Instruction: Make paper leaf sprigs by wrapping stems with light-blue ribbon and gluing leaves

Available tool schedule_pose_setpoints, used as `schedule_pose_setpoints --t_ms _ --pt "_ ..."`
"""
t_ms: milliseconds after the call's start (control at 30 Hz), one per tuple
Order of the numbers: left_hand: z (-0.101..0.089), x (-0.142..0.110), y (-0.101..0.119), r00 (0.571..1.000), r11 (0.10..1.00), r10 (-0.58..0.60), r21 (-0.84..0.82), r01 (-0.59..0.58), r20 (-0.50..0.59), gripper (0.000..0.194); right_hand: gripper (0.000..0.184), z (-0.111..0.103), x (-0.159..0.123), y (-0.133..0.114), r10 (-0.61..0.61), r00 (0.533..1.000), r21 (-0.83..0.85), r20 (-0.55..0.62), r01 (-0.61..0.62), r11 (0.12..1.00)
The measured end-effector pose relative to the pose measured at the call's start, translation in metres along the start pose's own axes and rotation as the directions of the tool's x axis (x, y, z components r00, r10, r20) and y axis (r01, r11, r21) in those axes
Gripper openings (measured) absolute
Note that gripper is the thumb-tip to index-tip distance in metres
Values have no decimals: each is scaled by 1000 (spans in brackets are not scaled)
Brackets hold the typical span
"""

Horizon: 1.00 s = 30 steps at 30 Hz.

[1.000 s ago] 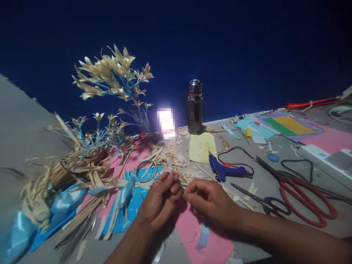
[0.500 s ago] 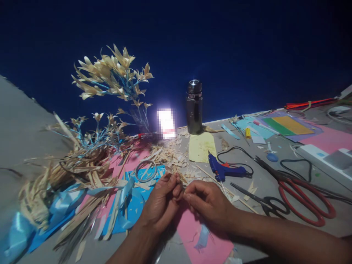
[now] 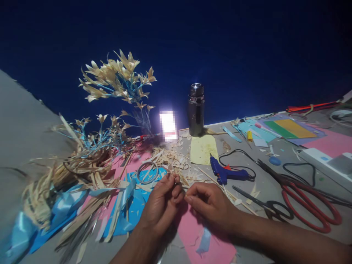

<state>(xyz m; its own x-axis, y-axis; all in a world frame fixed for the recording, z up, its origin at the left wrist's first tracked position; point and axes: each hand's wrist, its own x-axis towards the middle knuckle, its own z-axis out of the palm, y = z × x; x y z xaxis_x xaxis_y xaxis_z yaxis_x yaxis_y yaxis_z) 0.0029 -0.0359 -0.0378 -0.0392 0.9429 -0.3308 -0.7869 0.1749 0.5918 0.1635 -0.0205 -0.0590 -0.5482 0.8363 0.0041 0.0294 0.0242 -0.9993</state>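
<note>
My left hand (image 3: 161,206) and my right hand (image 3: 209,205) meet fingertip to fingertip low in the middle, above a pink paper sheet (image 3: 205,240). Both pinch a small thin straw piece (image 3: 182,190) between thumb and fingers; it is mostly hidden by the fingers. A heap of straw shavings (image 3: 172,161) lies just beyond the hands. A blue glue gun (image 3: 225,172) rests to the right of my right hand, with its black cord looping behind it.
Dried straw flower branches (image 3: 118,79) with blue stems rise at the left, above straw bundles and blue ribbon (image 3: 59,201). A tape ring (image 3: 147,172), a steel flask (image 3: 195,109), black scissors (image 3: 261,205), red-handled scissors (image 3: 308,200), coloured sheets (image 3: 291,128) and a white box (image 3: 327,163) lie around.
The view has shifted slightly, so everything sits a bit lower and to the right. My hands stay together in the same pinch, with only small finger movement.
</note>
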Motion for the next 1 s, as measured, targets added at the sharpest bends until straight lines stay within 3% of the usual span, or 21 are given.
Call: schedule_pose_setpoints --t_ms 200,500,1000 --pt "1 -3 0 1000 1000 -7 7 7 -1 14 18 1 0 -2 -9 1000 -15 -10 9 1000" --pt "2 -3 -2 1000 1000 -4 -11 3 -25 21 19 2 -1 -3 47 999 24 18 -47 999" --pt "-1 -3 -4 997 998 -67 11 68 -23 25 17 1 -1 -3 20 1000 0 11 -20 1000"
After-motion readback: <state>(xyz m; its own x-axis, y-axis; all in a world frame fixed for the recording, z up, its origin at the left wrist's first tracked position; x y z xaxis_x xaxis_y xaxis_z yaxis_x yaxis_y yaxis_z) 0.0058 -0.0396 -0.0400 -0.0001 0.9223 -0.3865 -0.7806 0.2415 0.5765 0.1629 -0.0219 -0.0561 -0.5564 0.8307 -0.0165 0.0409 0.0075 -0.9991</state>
